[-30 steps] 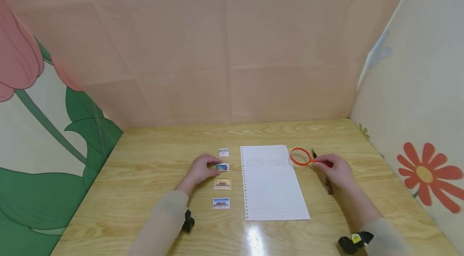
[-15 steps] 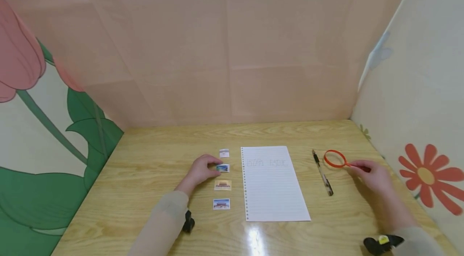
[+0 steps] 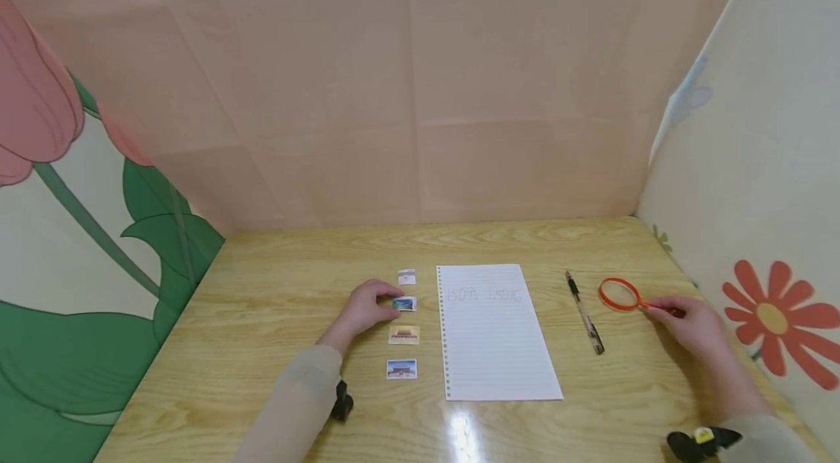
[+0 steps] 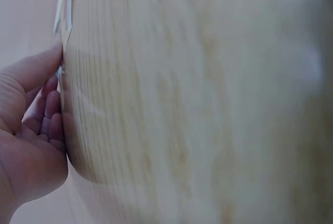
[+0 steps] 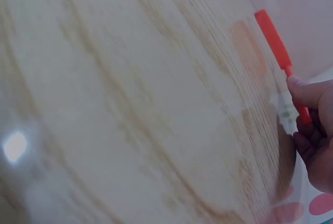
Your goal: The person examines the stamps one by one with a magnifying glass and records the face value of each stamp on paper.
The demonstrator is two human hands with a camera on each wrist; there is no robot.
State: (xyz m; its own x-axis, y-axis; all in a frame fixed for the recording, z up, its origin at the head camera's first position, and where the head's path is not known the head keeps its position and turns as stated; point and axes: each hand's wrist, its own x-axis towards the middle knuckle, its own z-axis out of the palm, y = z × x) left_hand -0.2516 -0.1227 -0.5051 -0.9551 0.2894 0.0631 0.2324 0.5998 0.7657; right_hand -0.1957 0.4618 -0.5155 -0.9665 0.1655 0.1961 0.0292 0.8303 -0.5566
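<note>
1. The right hand [image 3: 695,328] pinches the orange handle of the magnifier [image 3: 620,295] between thumb and fingers; the lens ring lies on the table [image 3: 262,317] at about 10 o'clock from the hand
2. In the right wrist view the handle [image 5: 281,57] runs down into the fingertips [image 5: 307,91], low over the wood
3. The pen [image 3: 584,312] lies between the magnifier and the paper [image 3: 495,332], touching neither, at 9 o'clock from the lens
4. The left hand [image 3: 364,310] rests on the table with fingers curled, fingertips touching the second stamp [image 3: 405,303] at its 3 o'clock; whether it pinches or merely presses it, I cannot tell
5. Four stamps run in a column just left of the paper: a white one [image 3: 406,276] at 12 o'clock of the touched stamp, a yellow one [image 3: 403,335] and a blue-red one [image 3: 401,369] at 6 o'clock
6. The left wrist view shows only blurred wood and the curled fingers [image 4: 49,109]
</note>
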